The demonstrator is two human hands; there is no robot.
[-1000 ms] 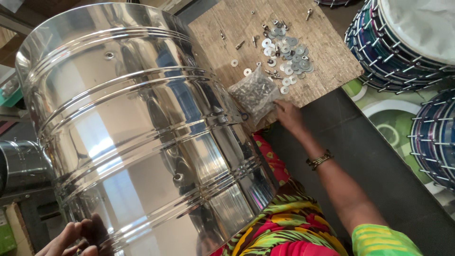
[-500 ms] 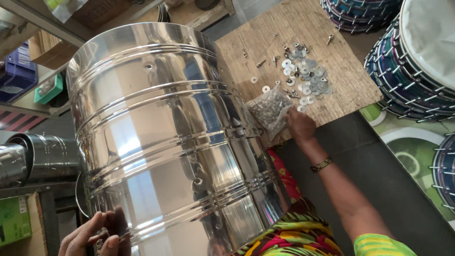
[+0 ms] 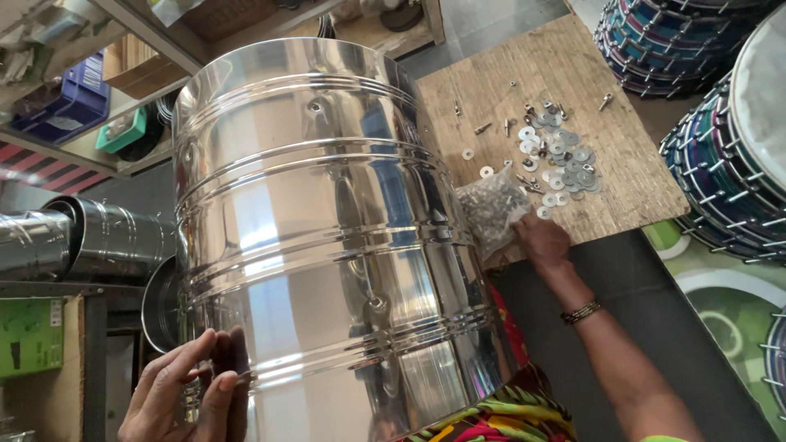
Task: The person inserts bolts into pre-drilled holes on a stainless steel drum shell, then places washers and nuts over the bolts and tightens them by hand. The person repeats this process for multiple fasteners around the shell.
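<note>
I'm looking down on a big shiny steel drum shell [image 3: 327, 237], ribbed with raised bands, standing upright and filling the middle of my view. My left hand [image 3: 192, 393] is flat against its lower left side, fingers [image 3: 221, 385] spread wide and pressed to the metal, gripping nothing, just bracing the wall. My right hand [image 3: 542, 241] is out at the near edge of the wooden board [image 3: 630, 188], down by a clear plastic bag of small hardware [image 3: 491, 209]; it touches the bag's lower corner, fingers curled under, though I cannot tell whether they actually pinch the plastic. A beaded bracelet [image 3: 581, 311] sits on that wrist. On the board beyond the bag lies a loose scatter of flat washers [image 3: 561, 160], with a few small bolts [image 3: 483, 127] lying apart from the pile toward the shell. To the right, finished drums laced with cord [image 3: 729, 155] are stacked just beside the board. On the left, another steel cylinder [image 3: 82, 241] lies on its side, near the shell, and shelves with a blue crate [image 3: 70, 102] run behind it.
</note>
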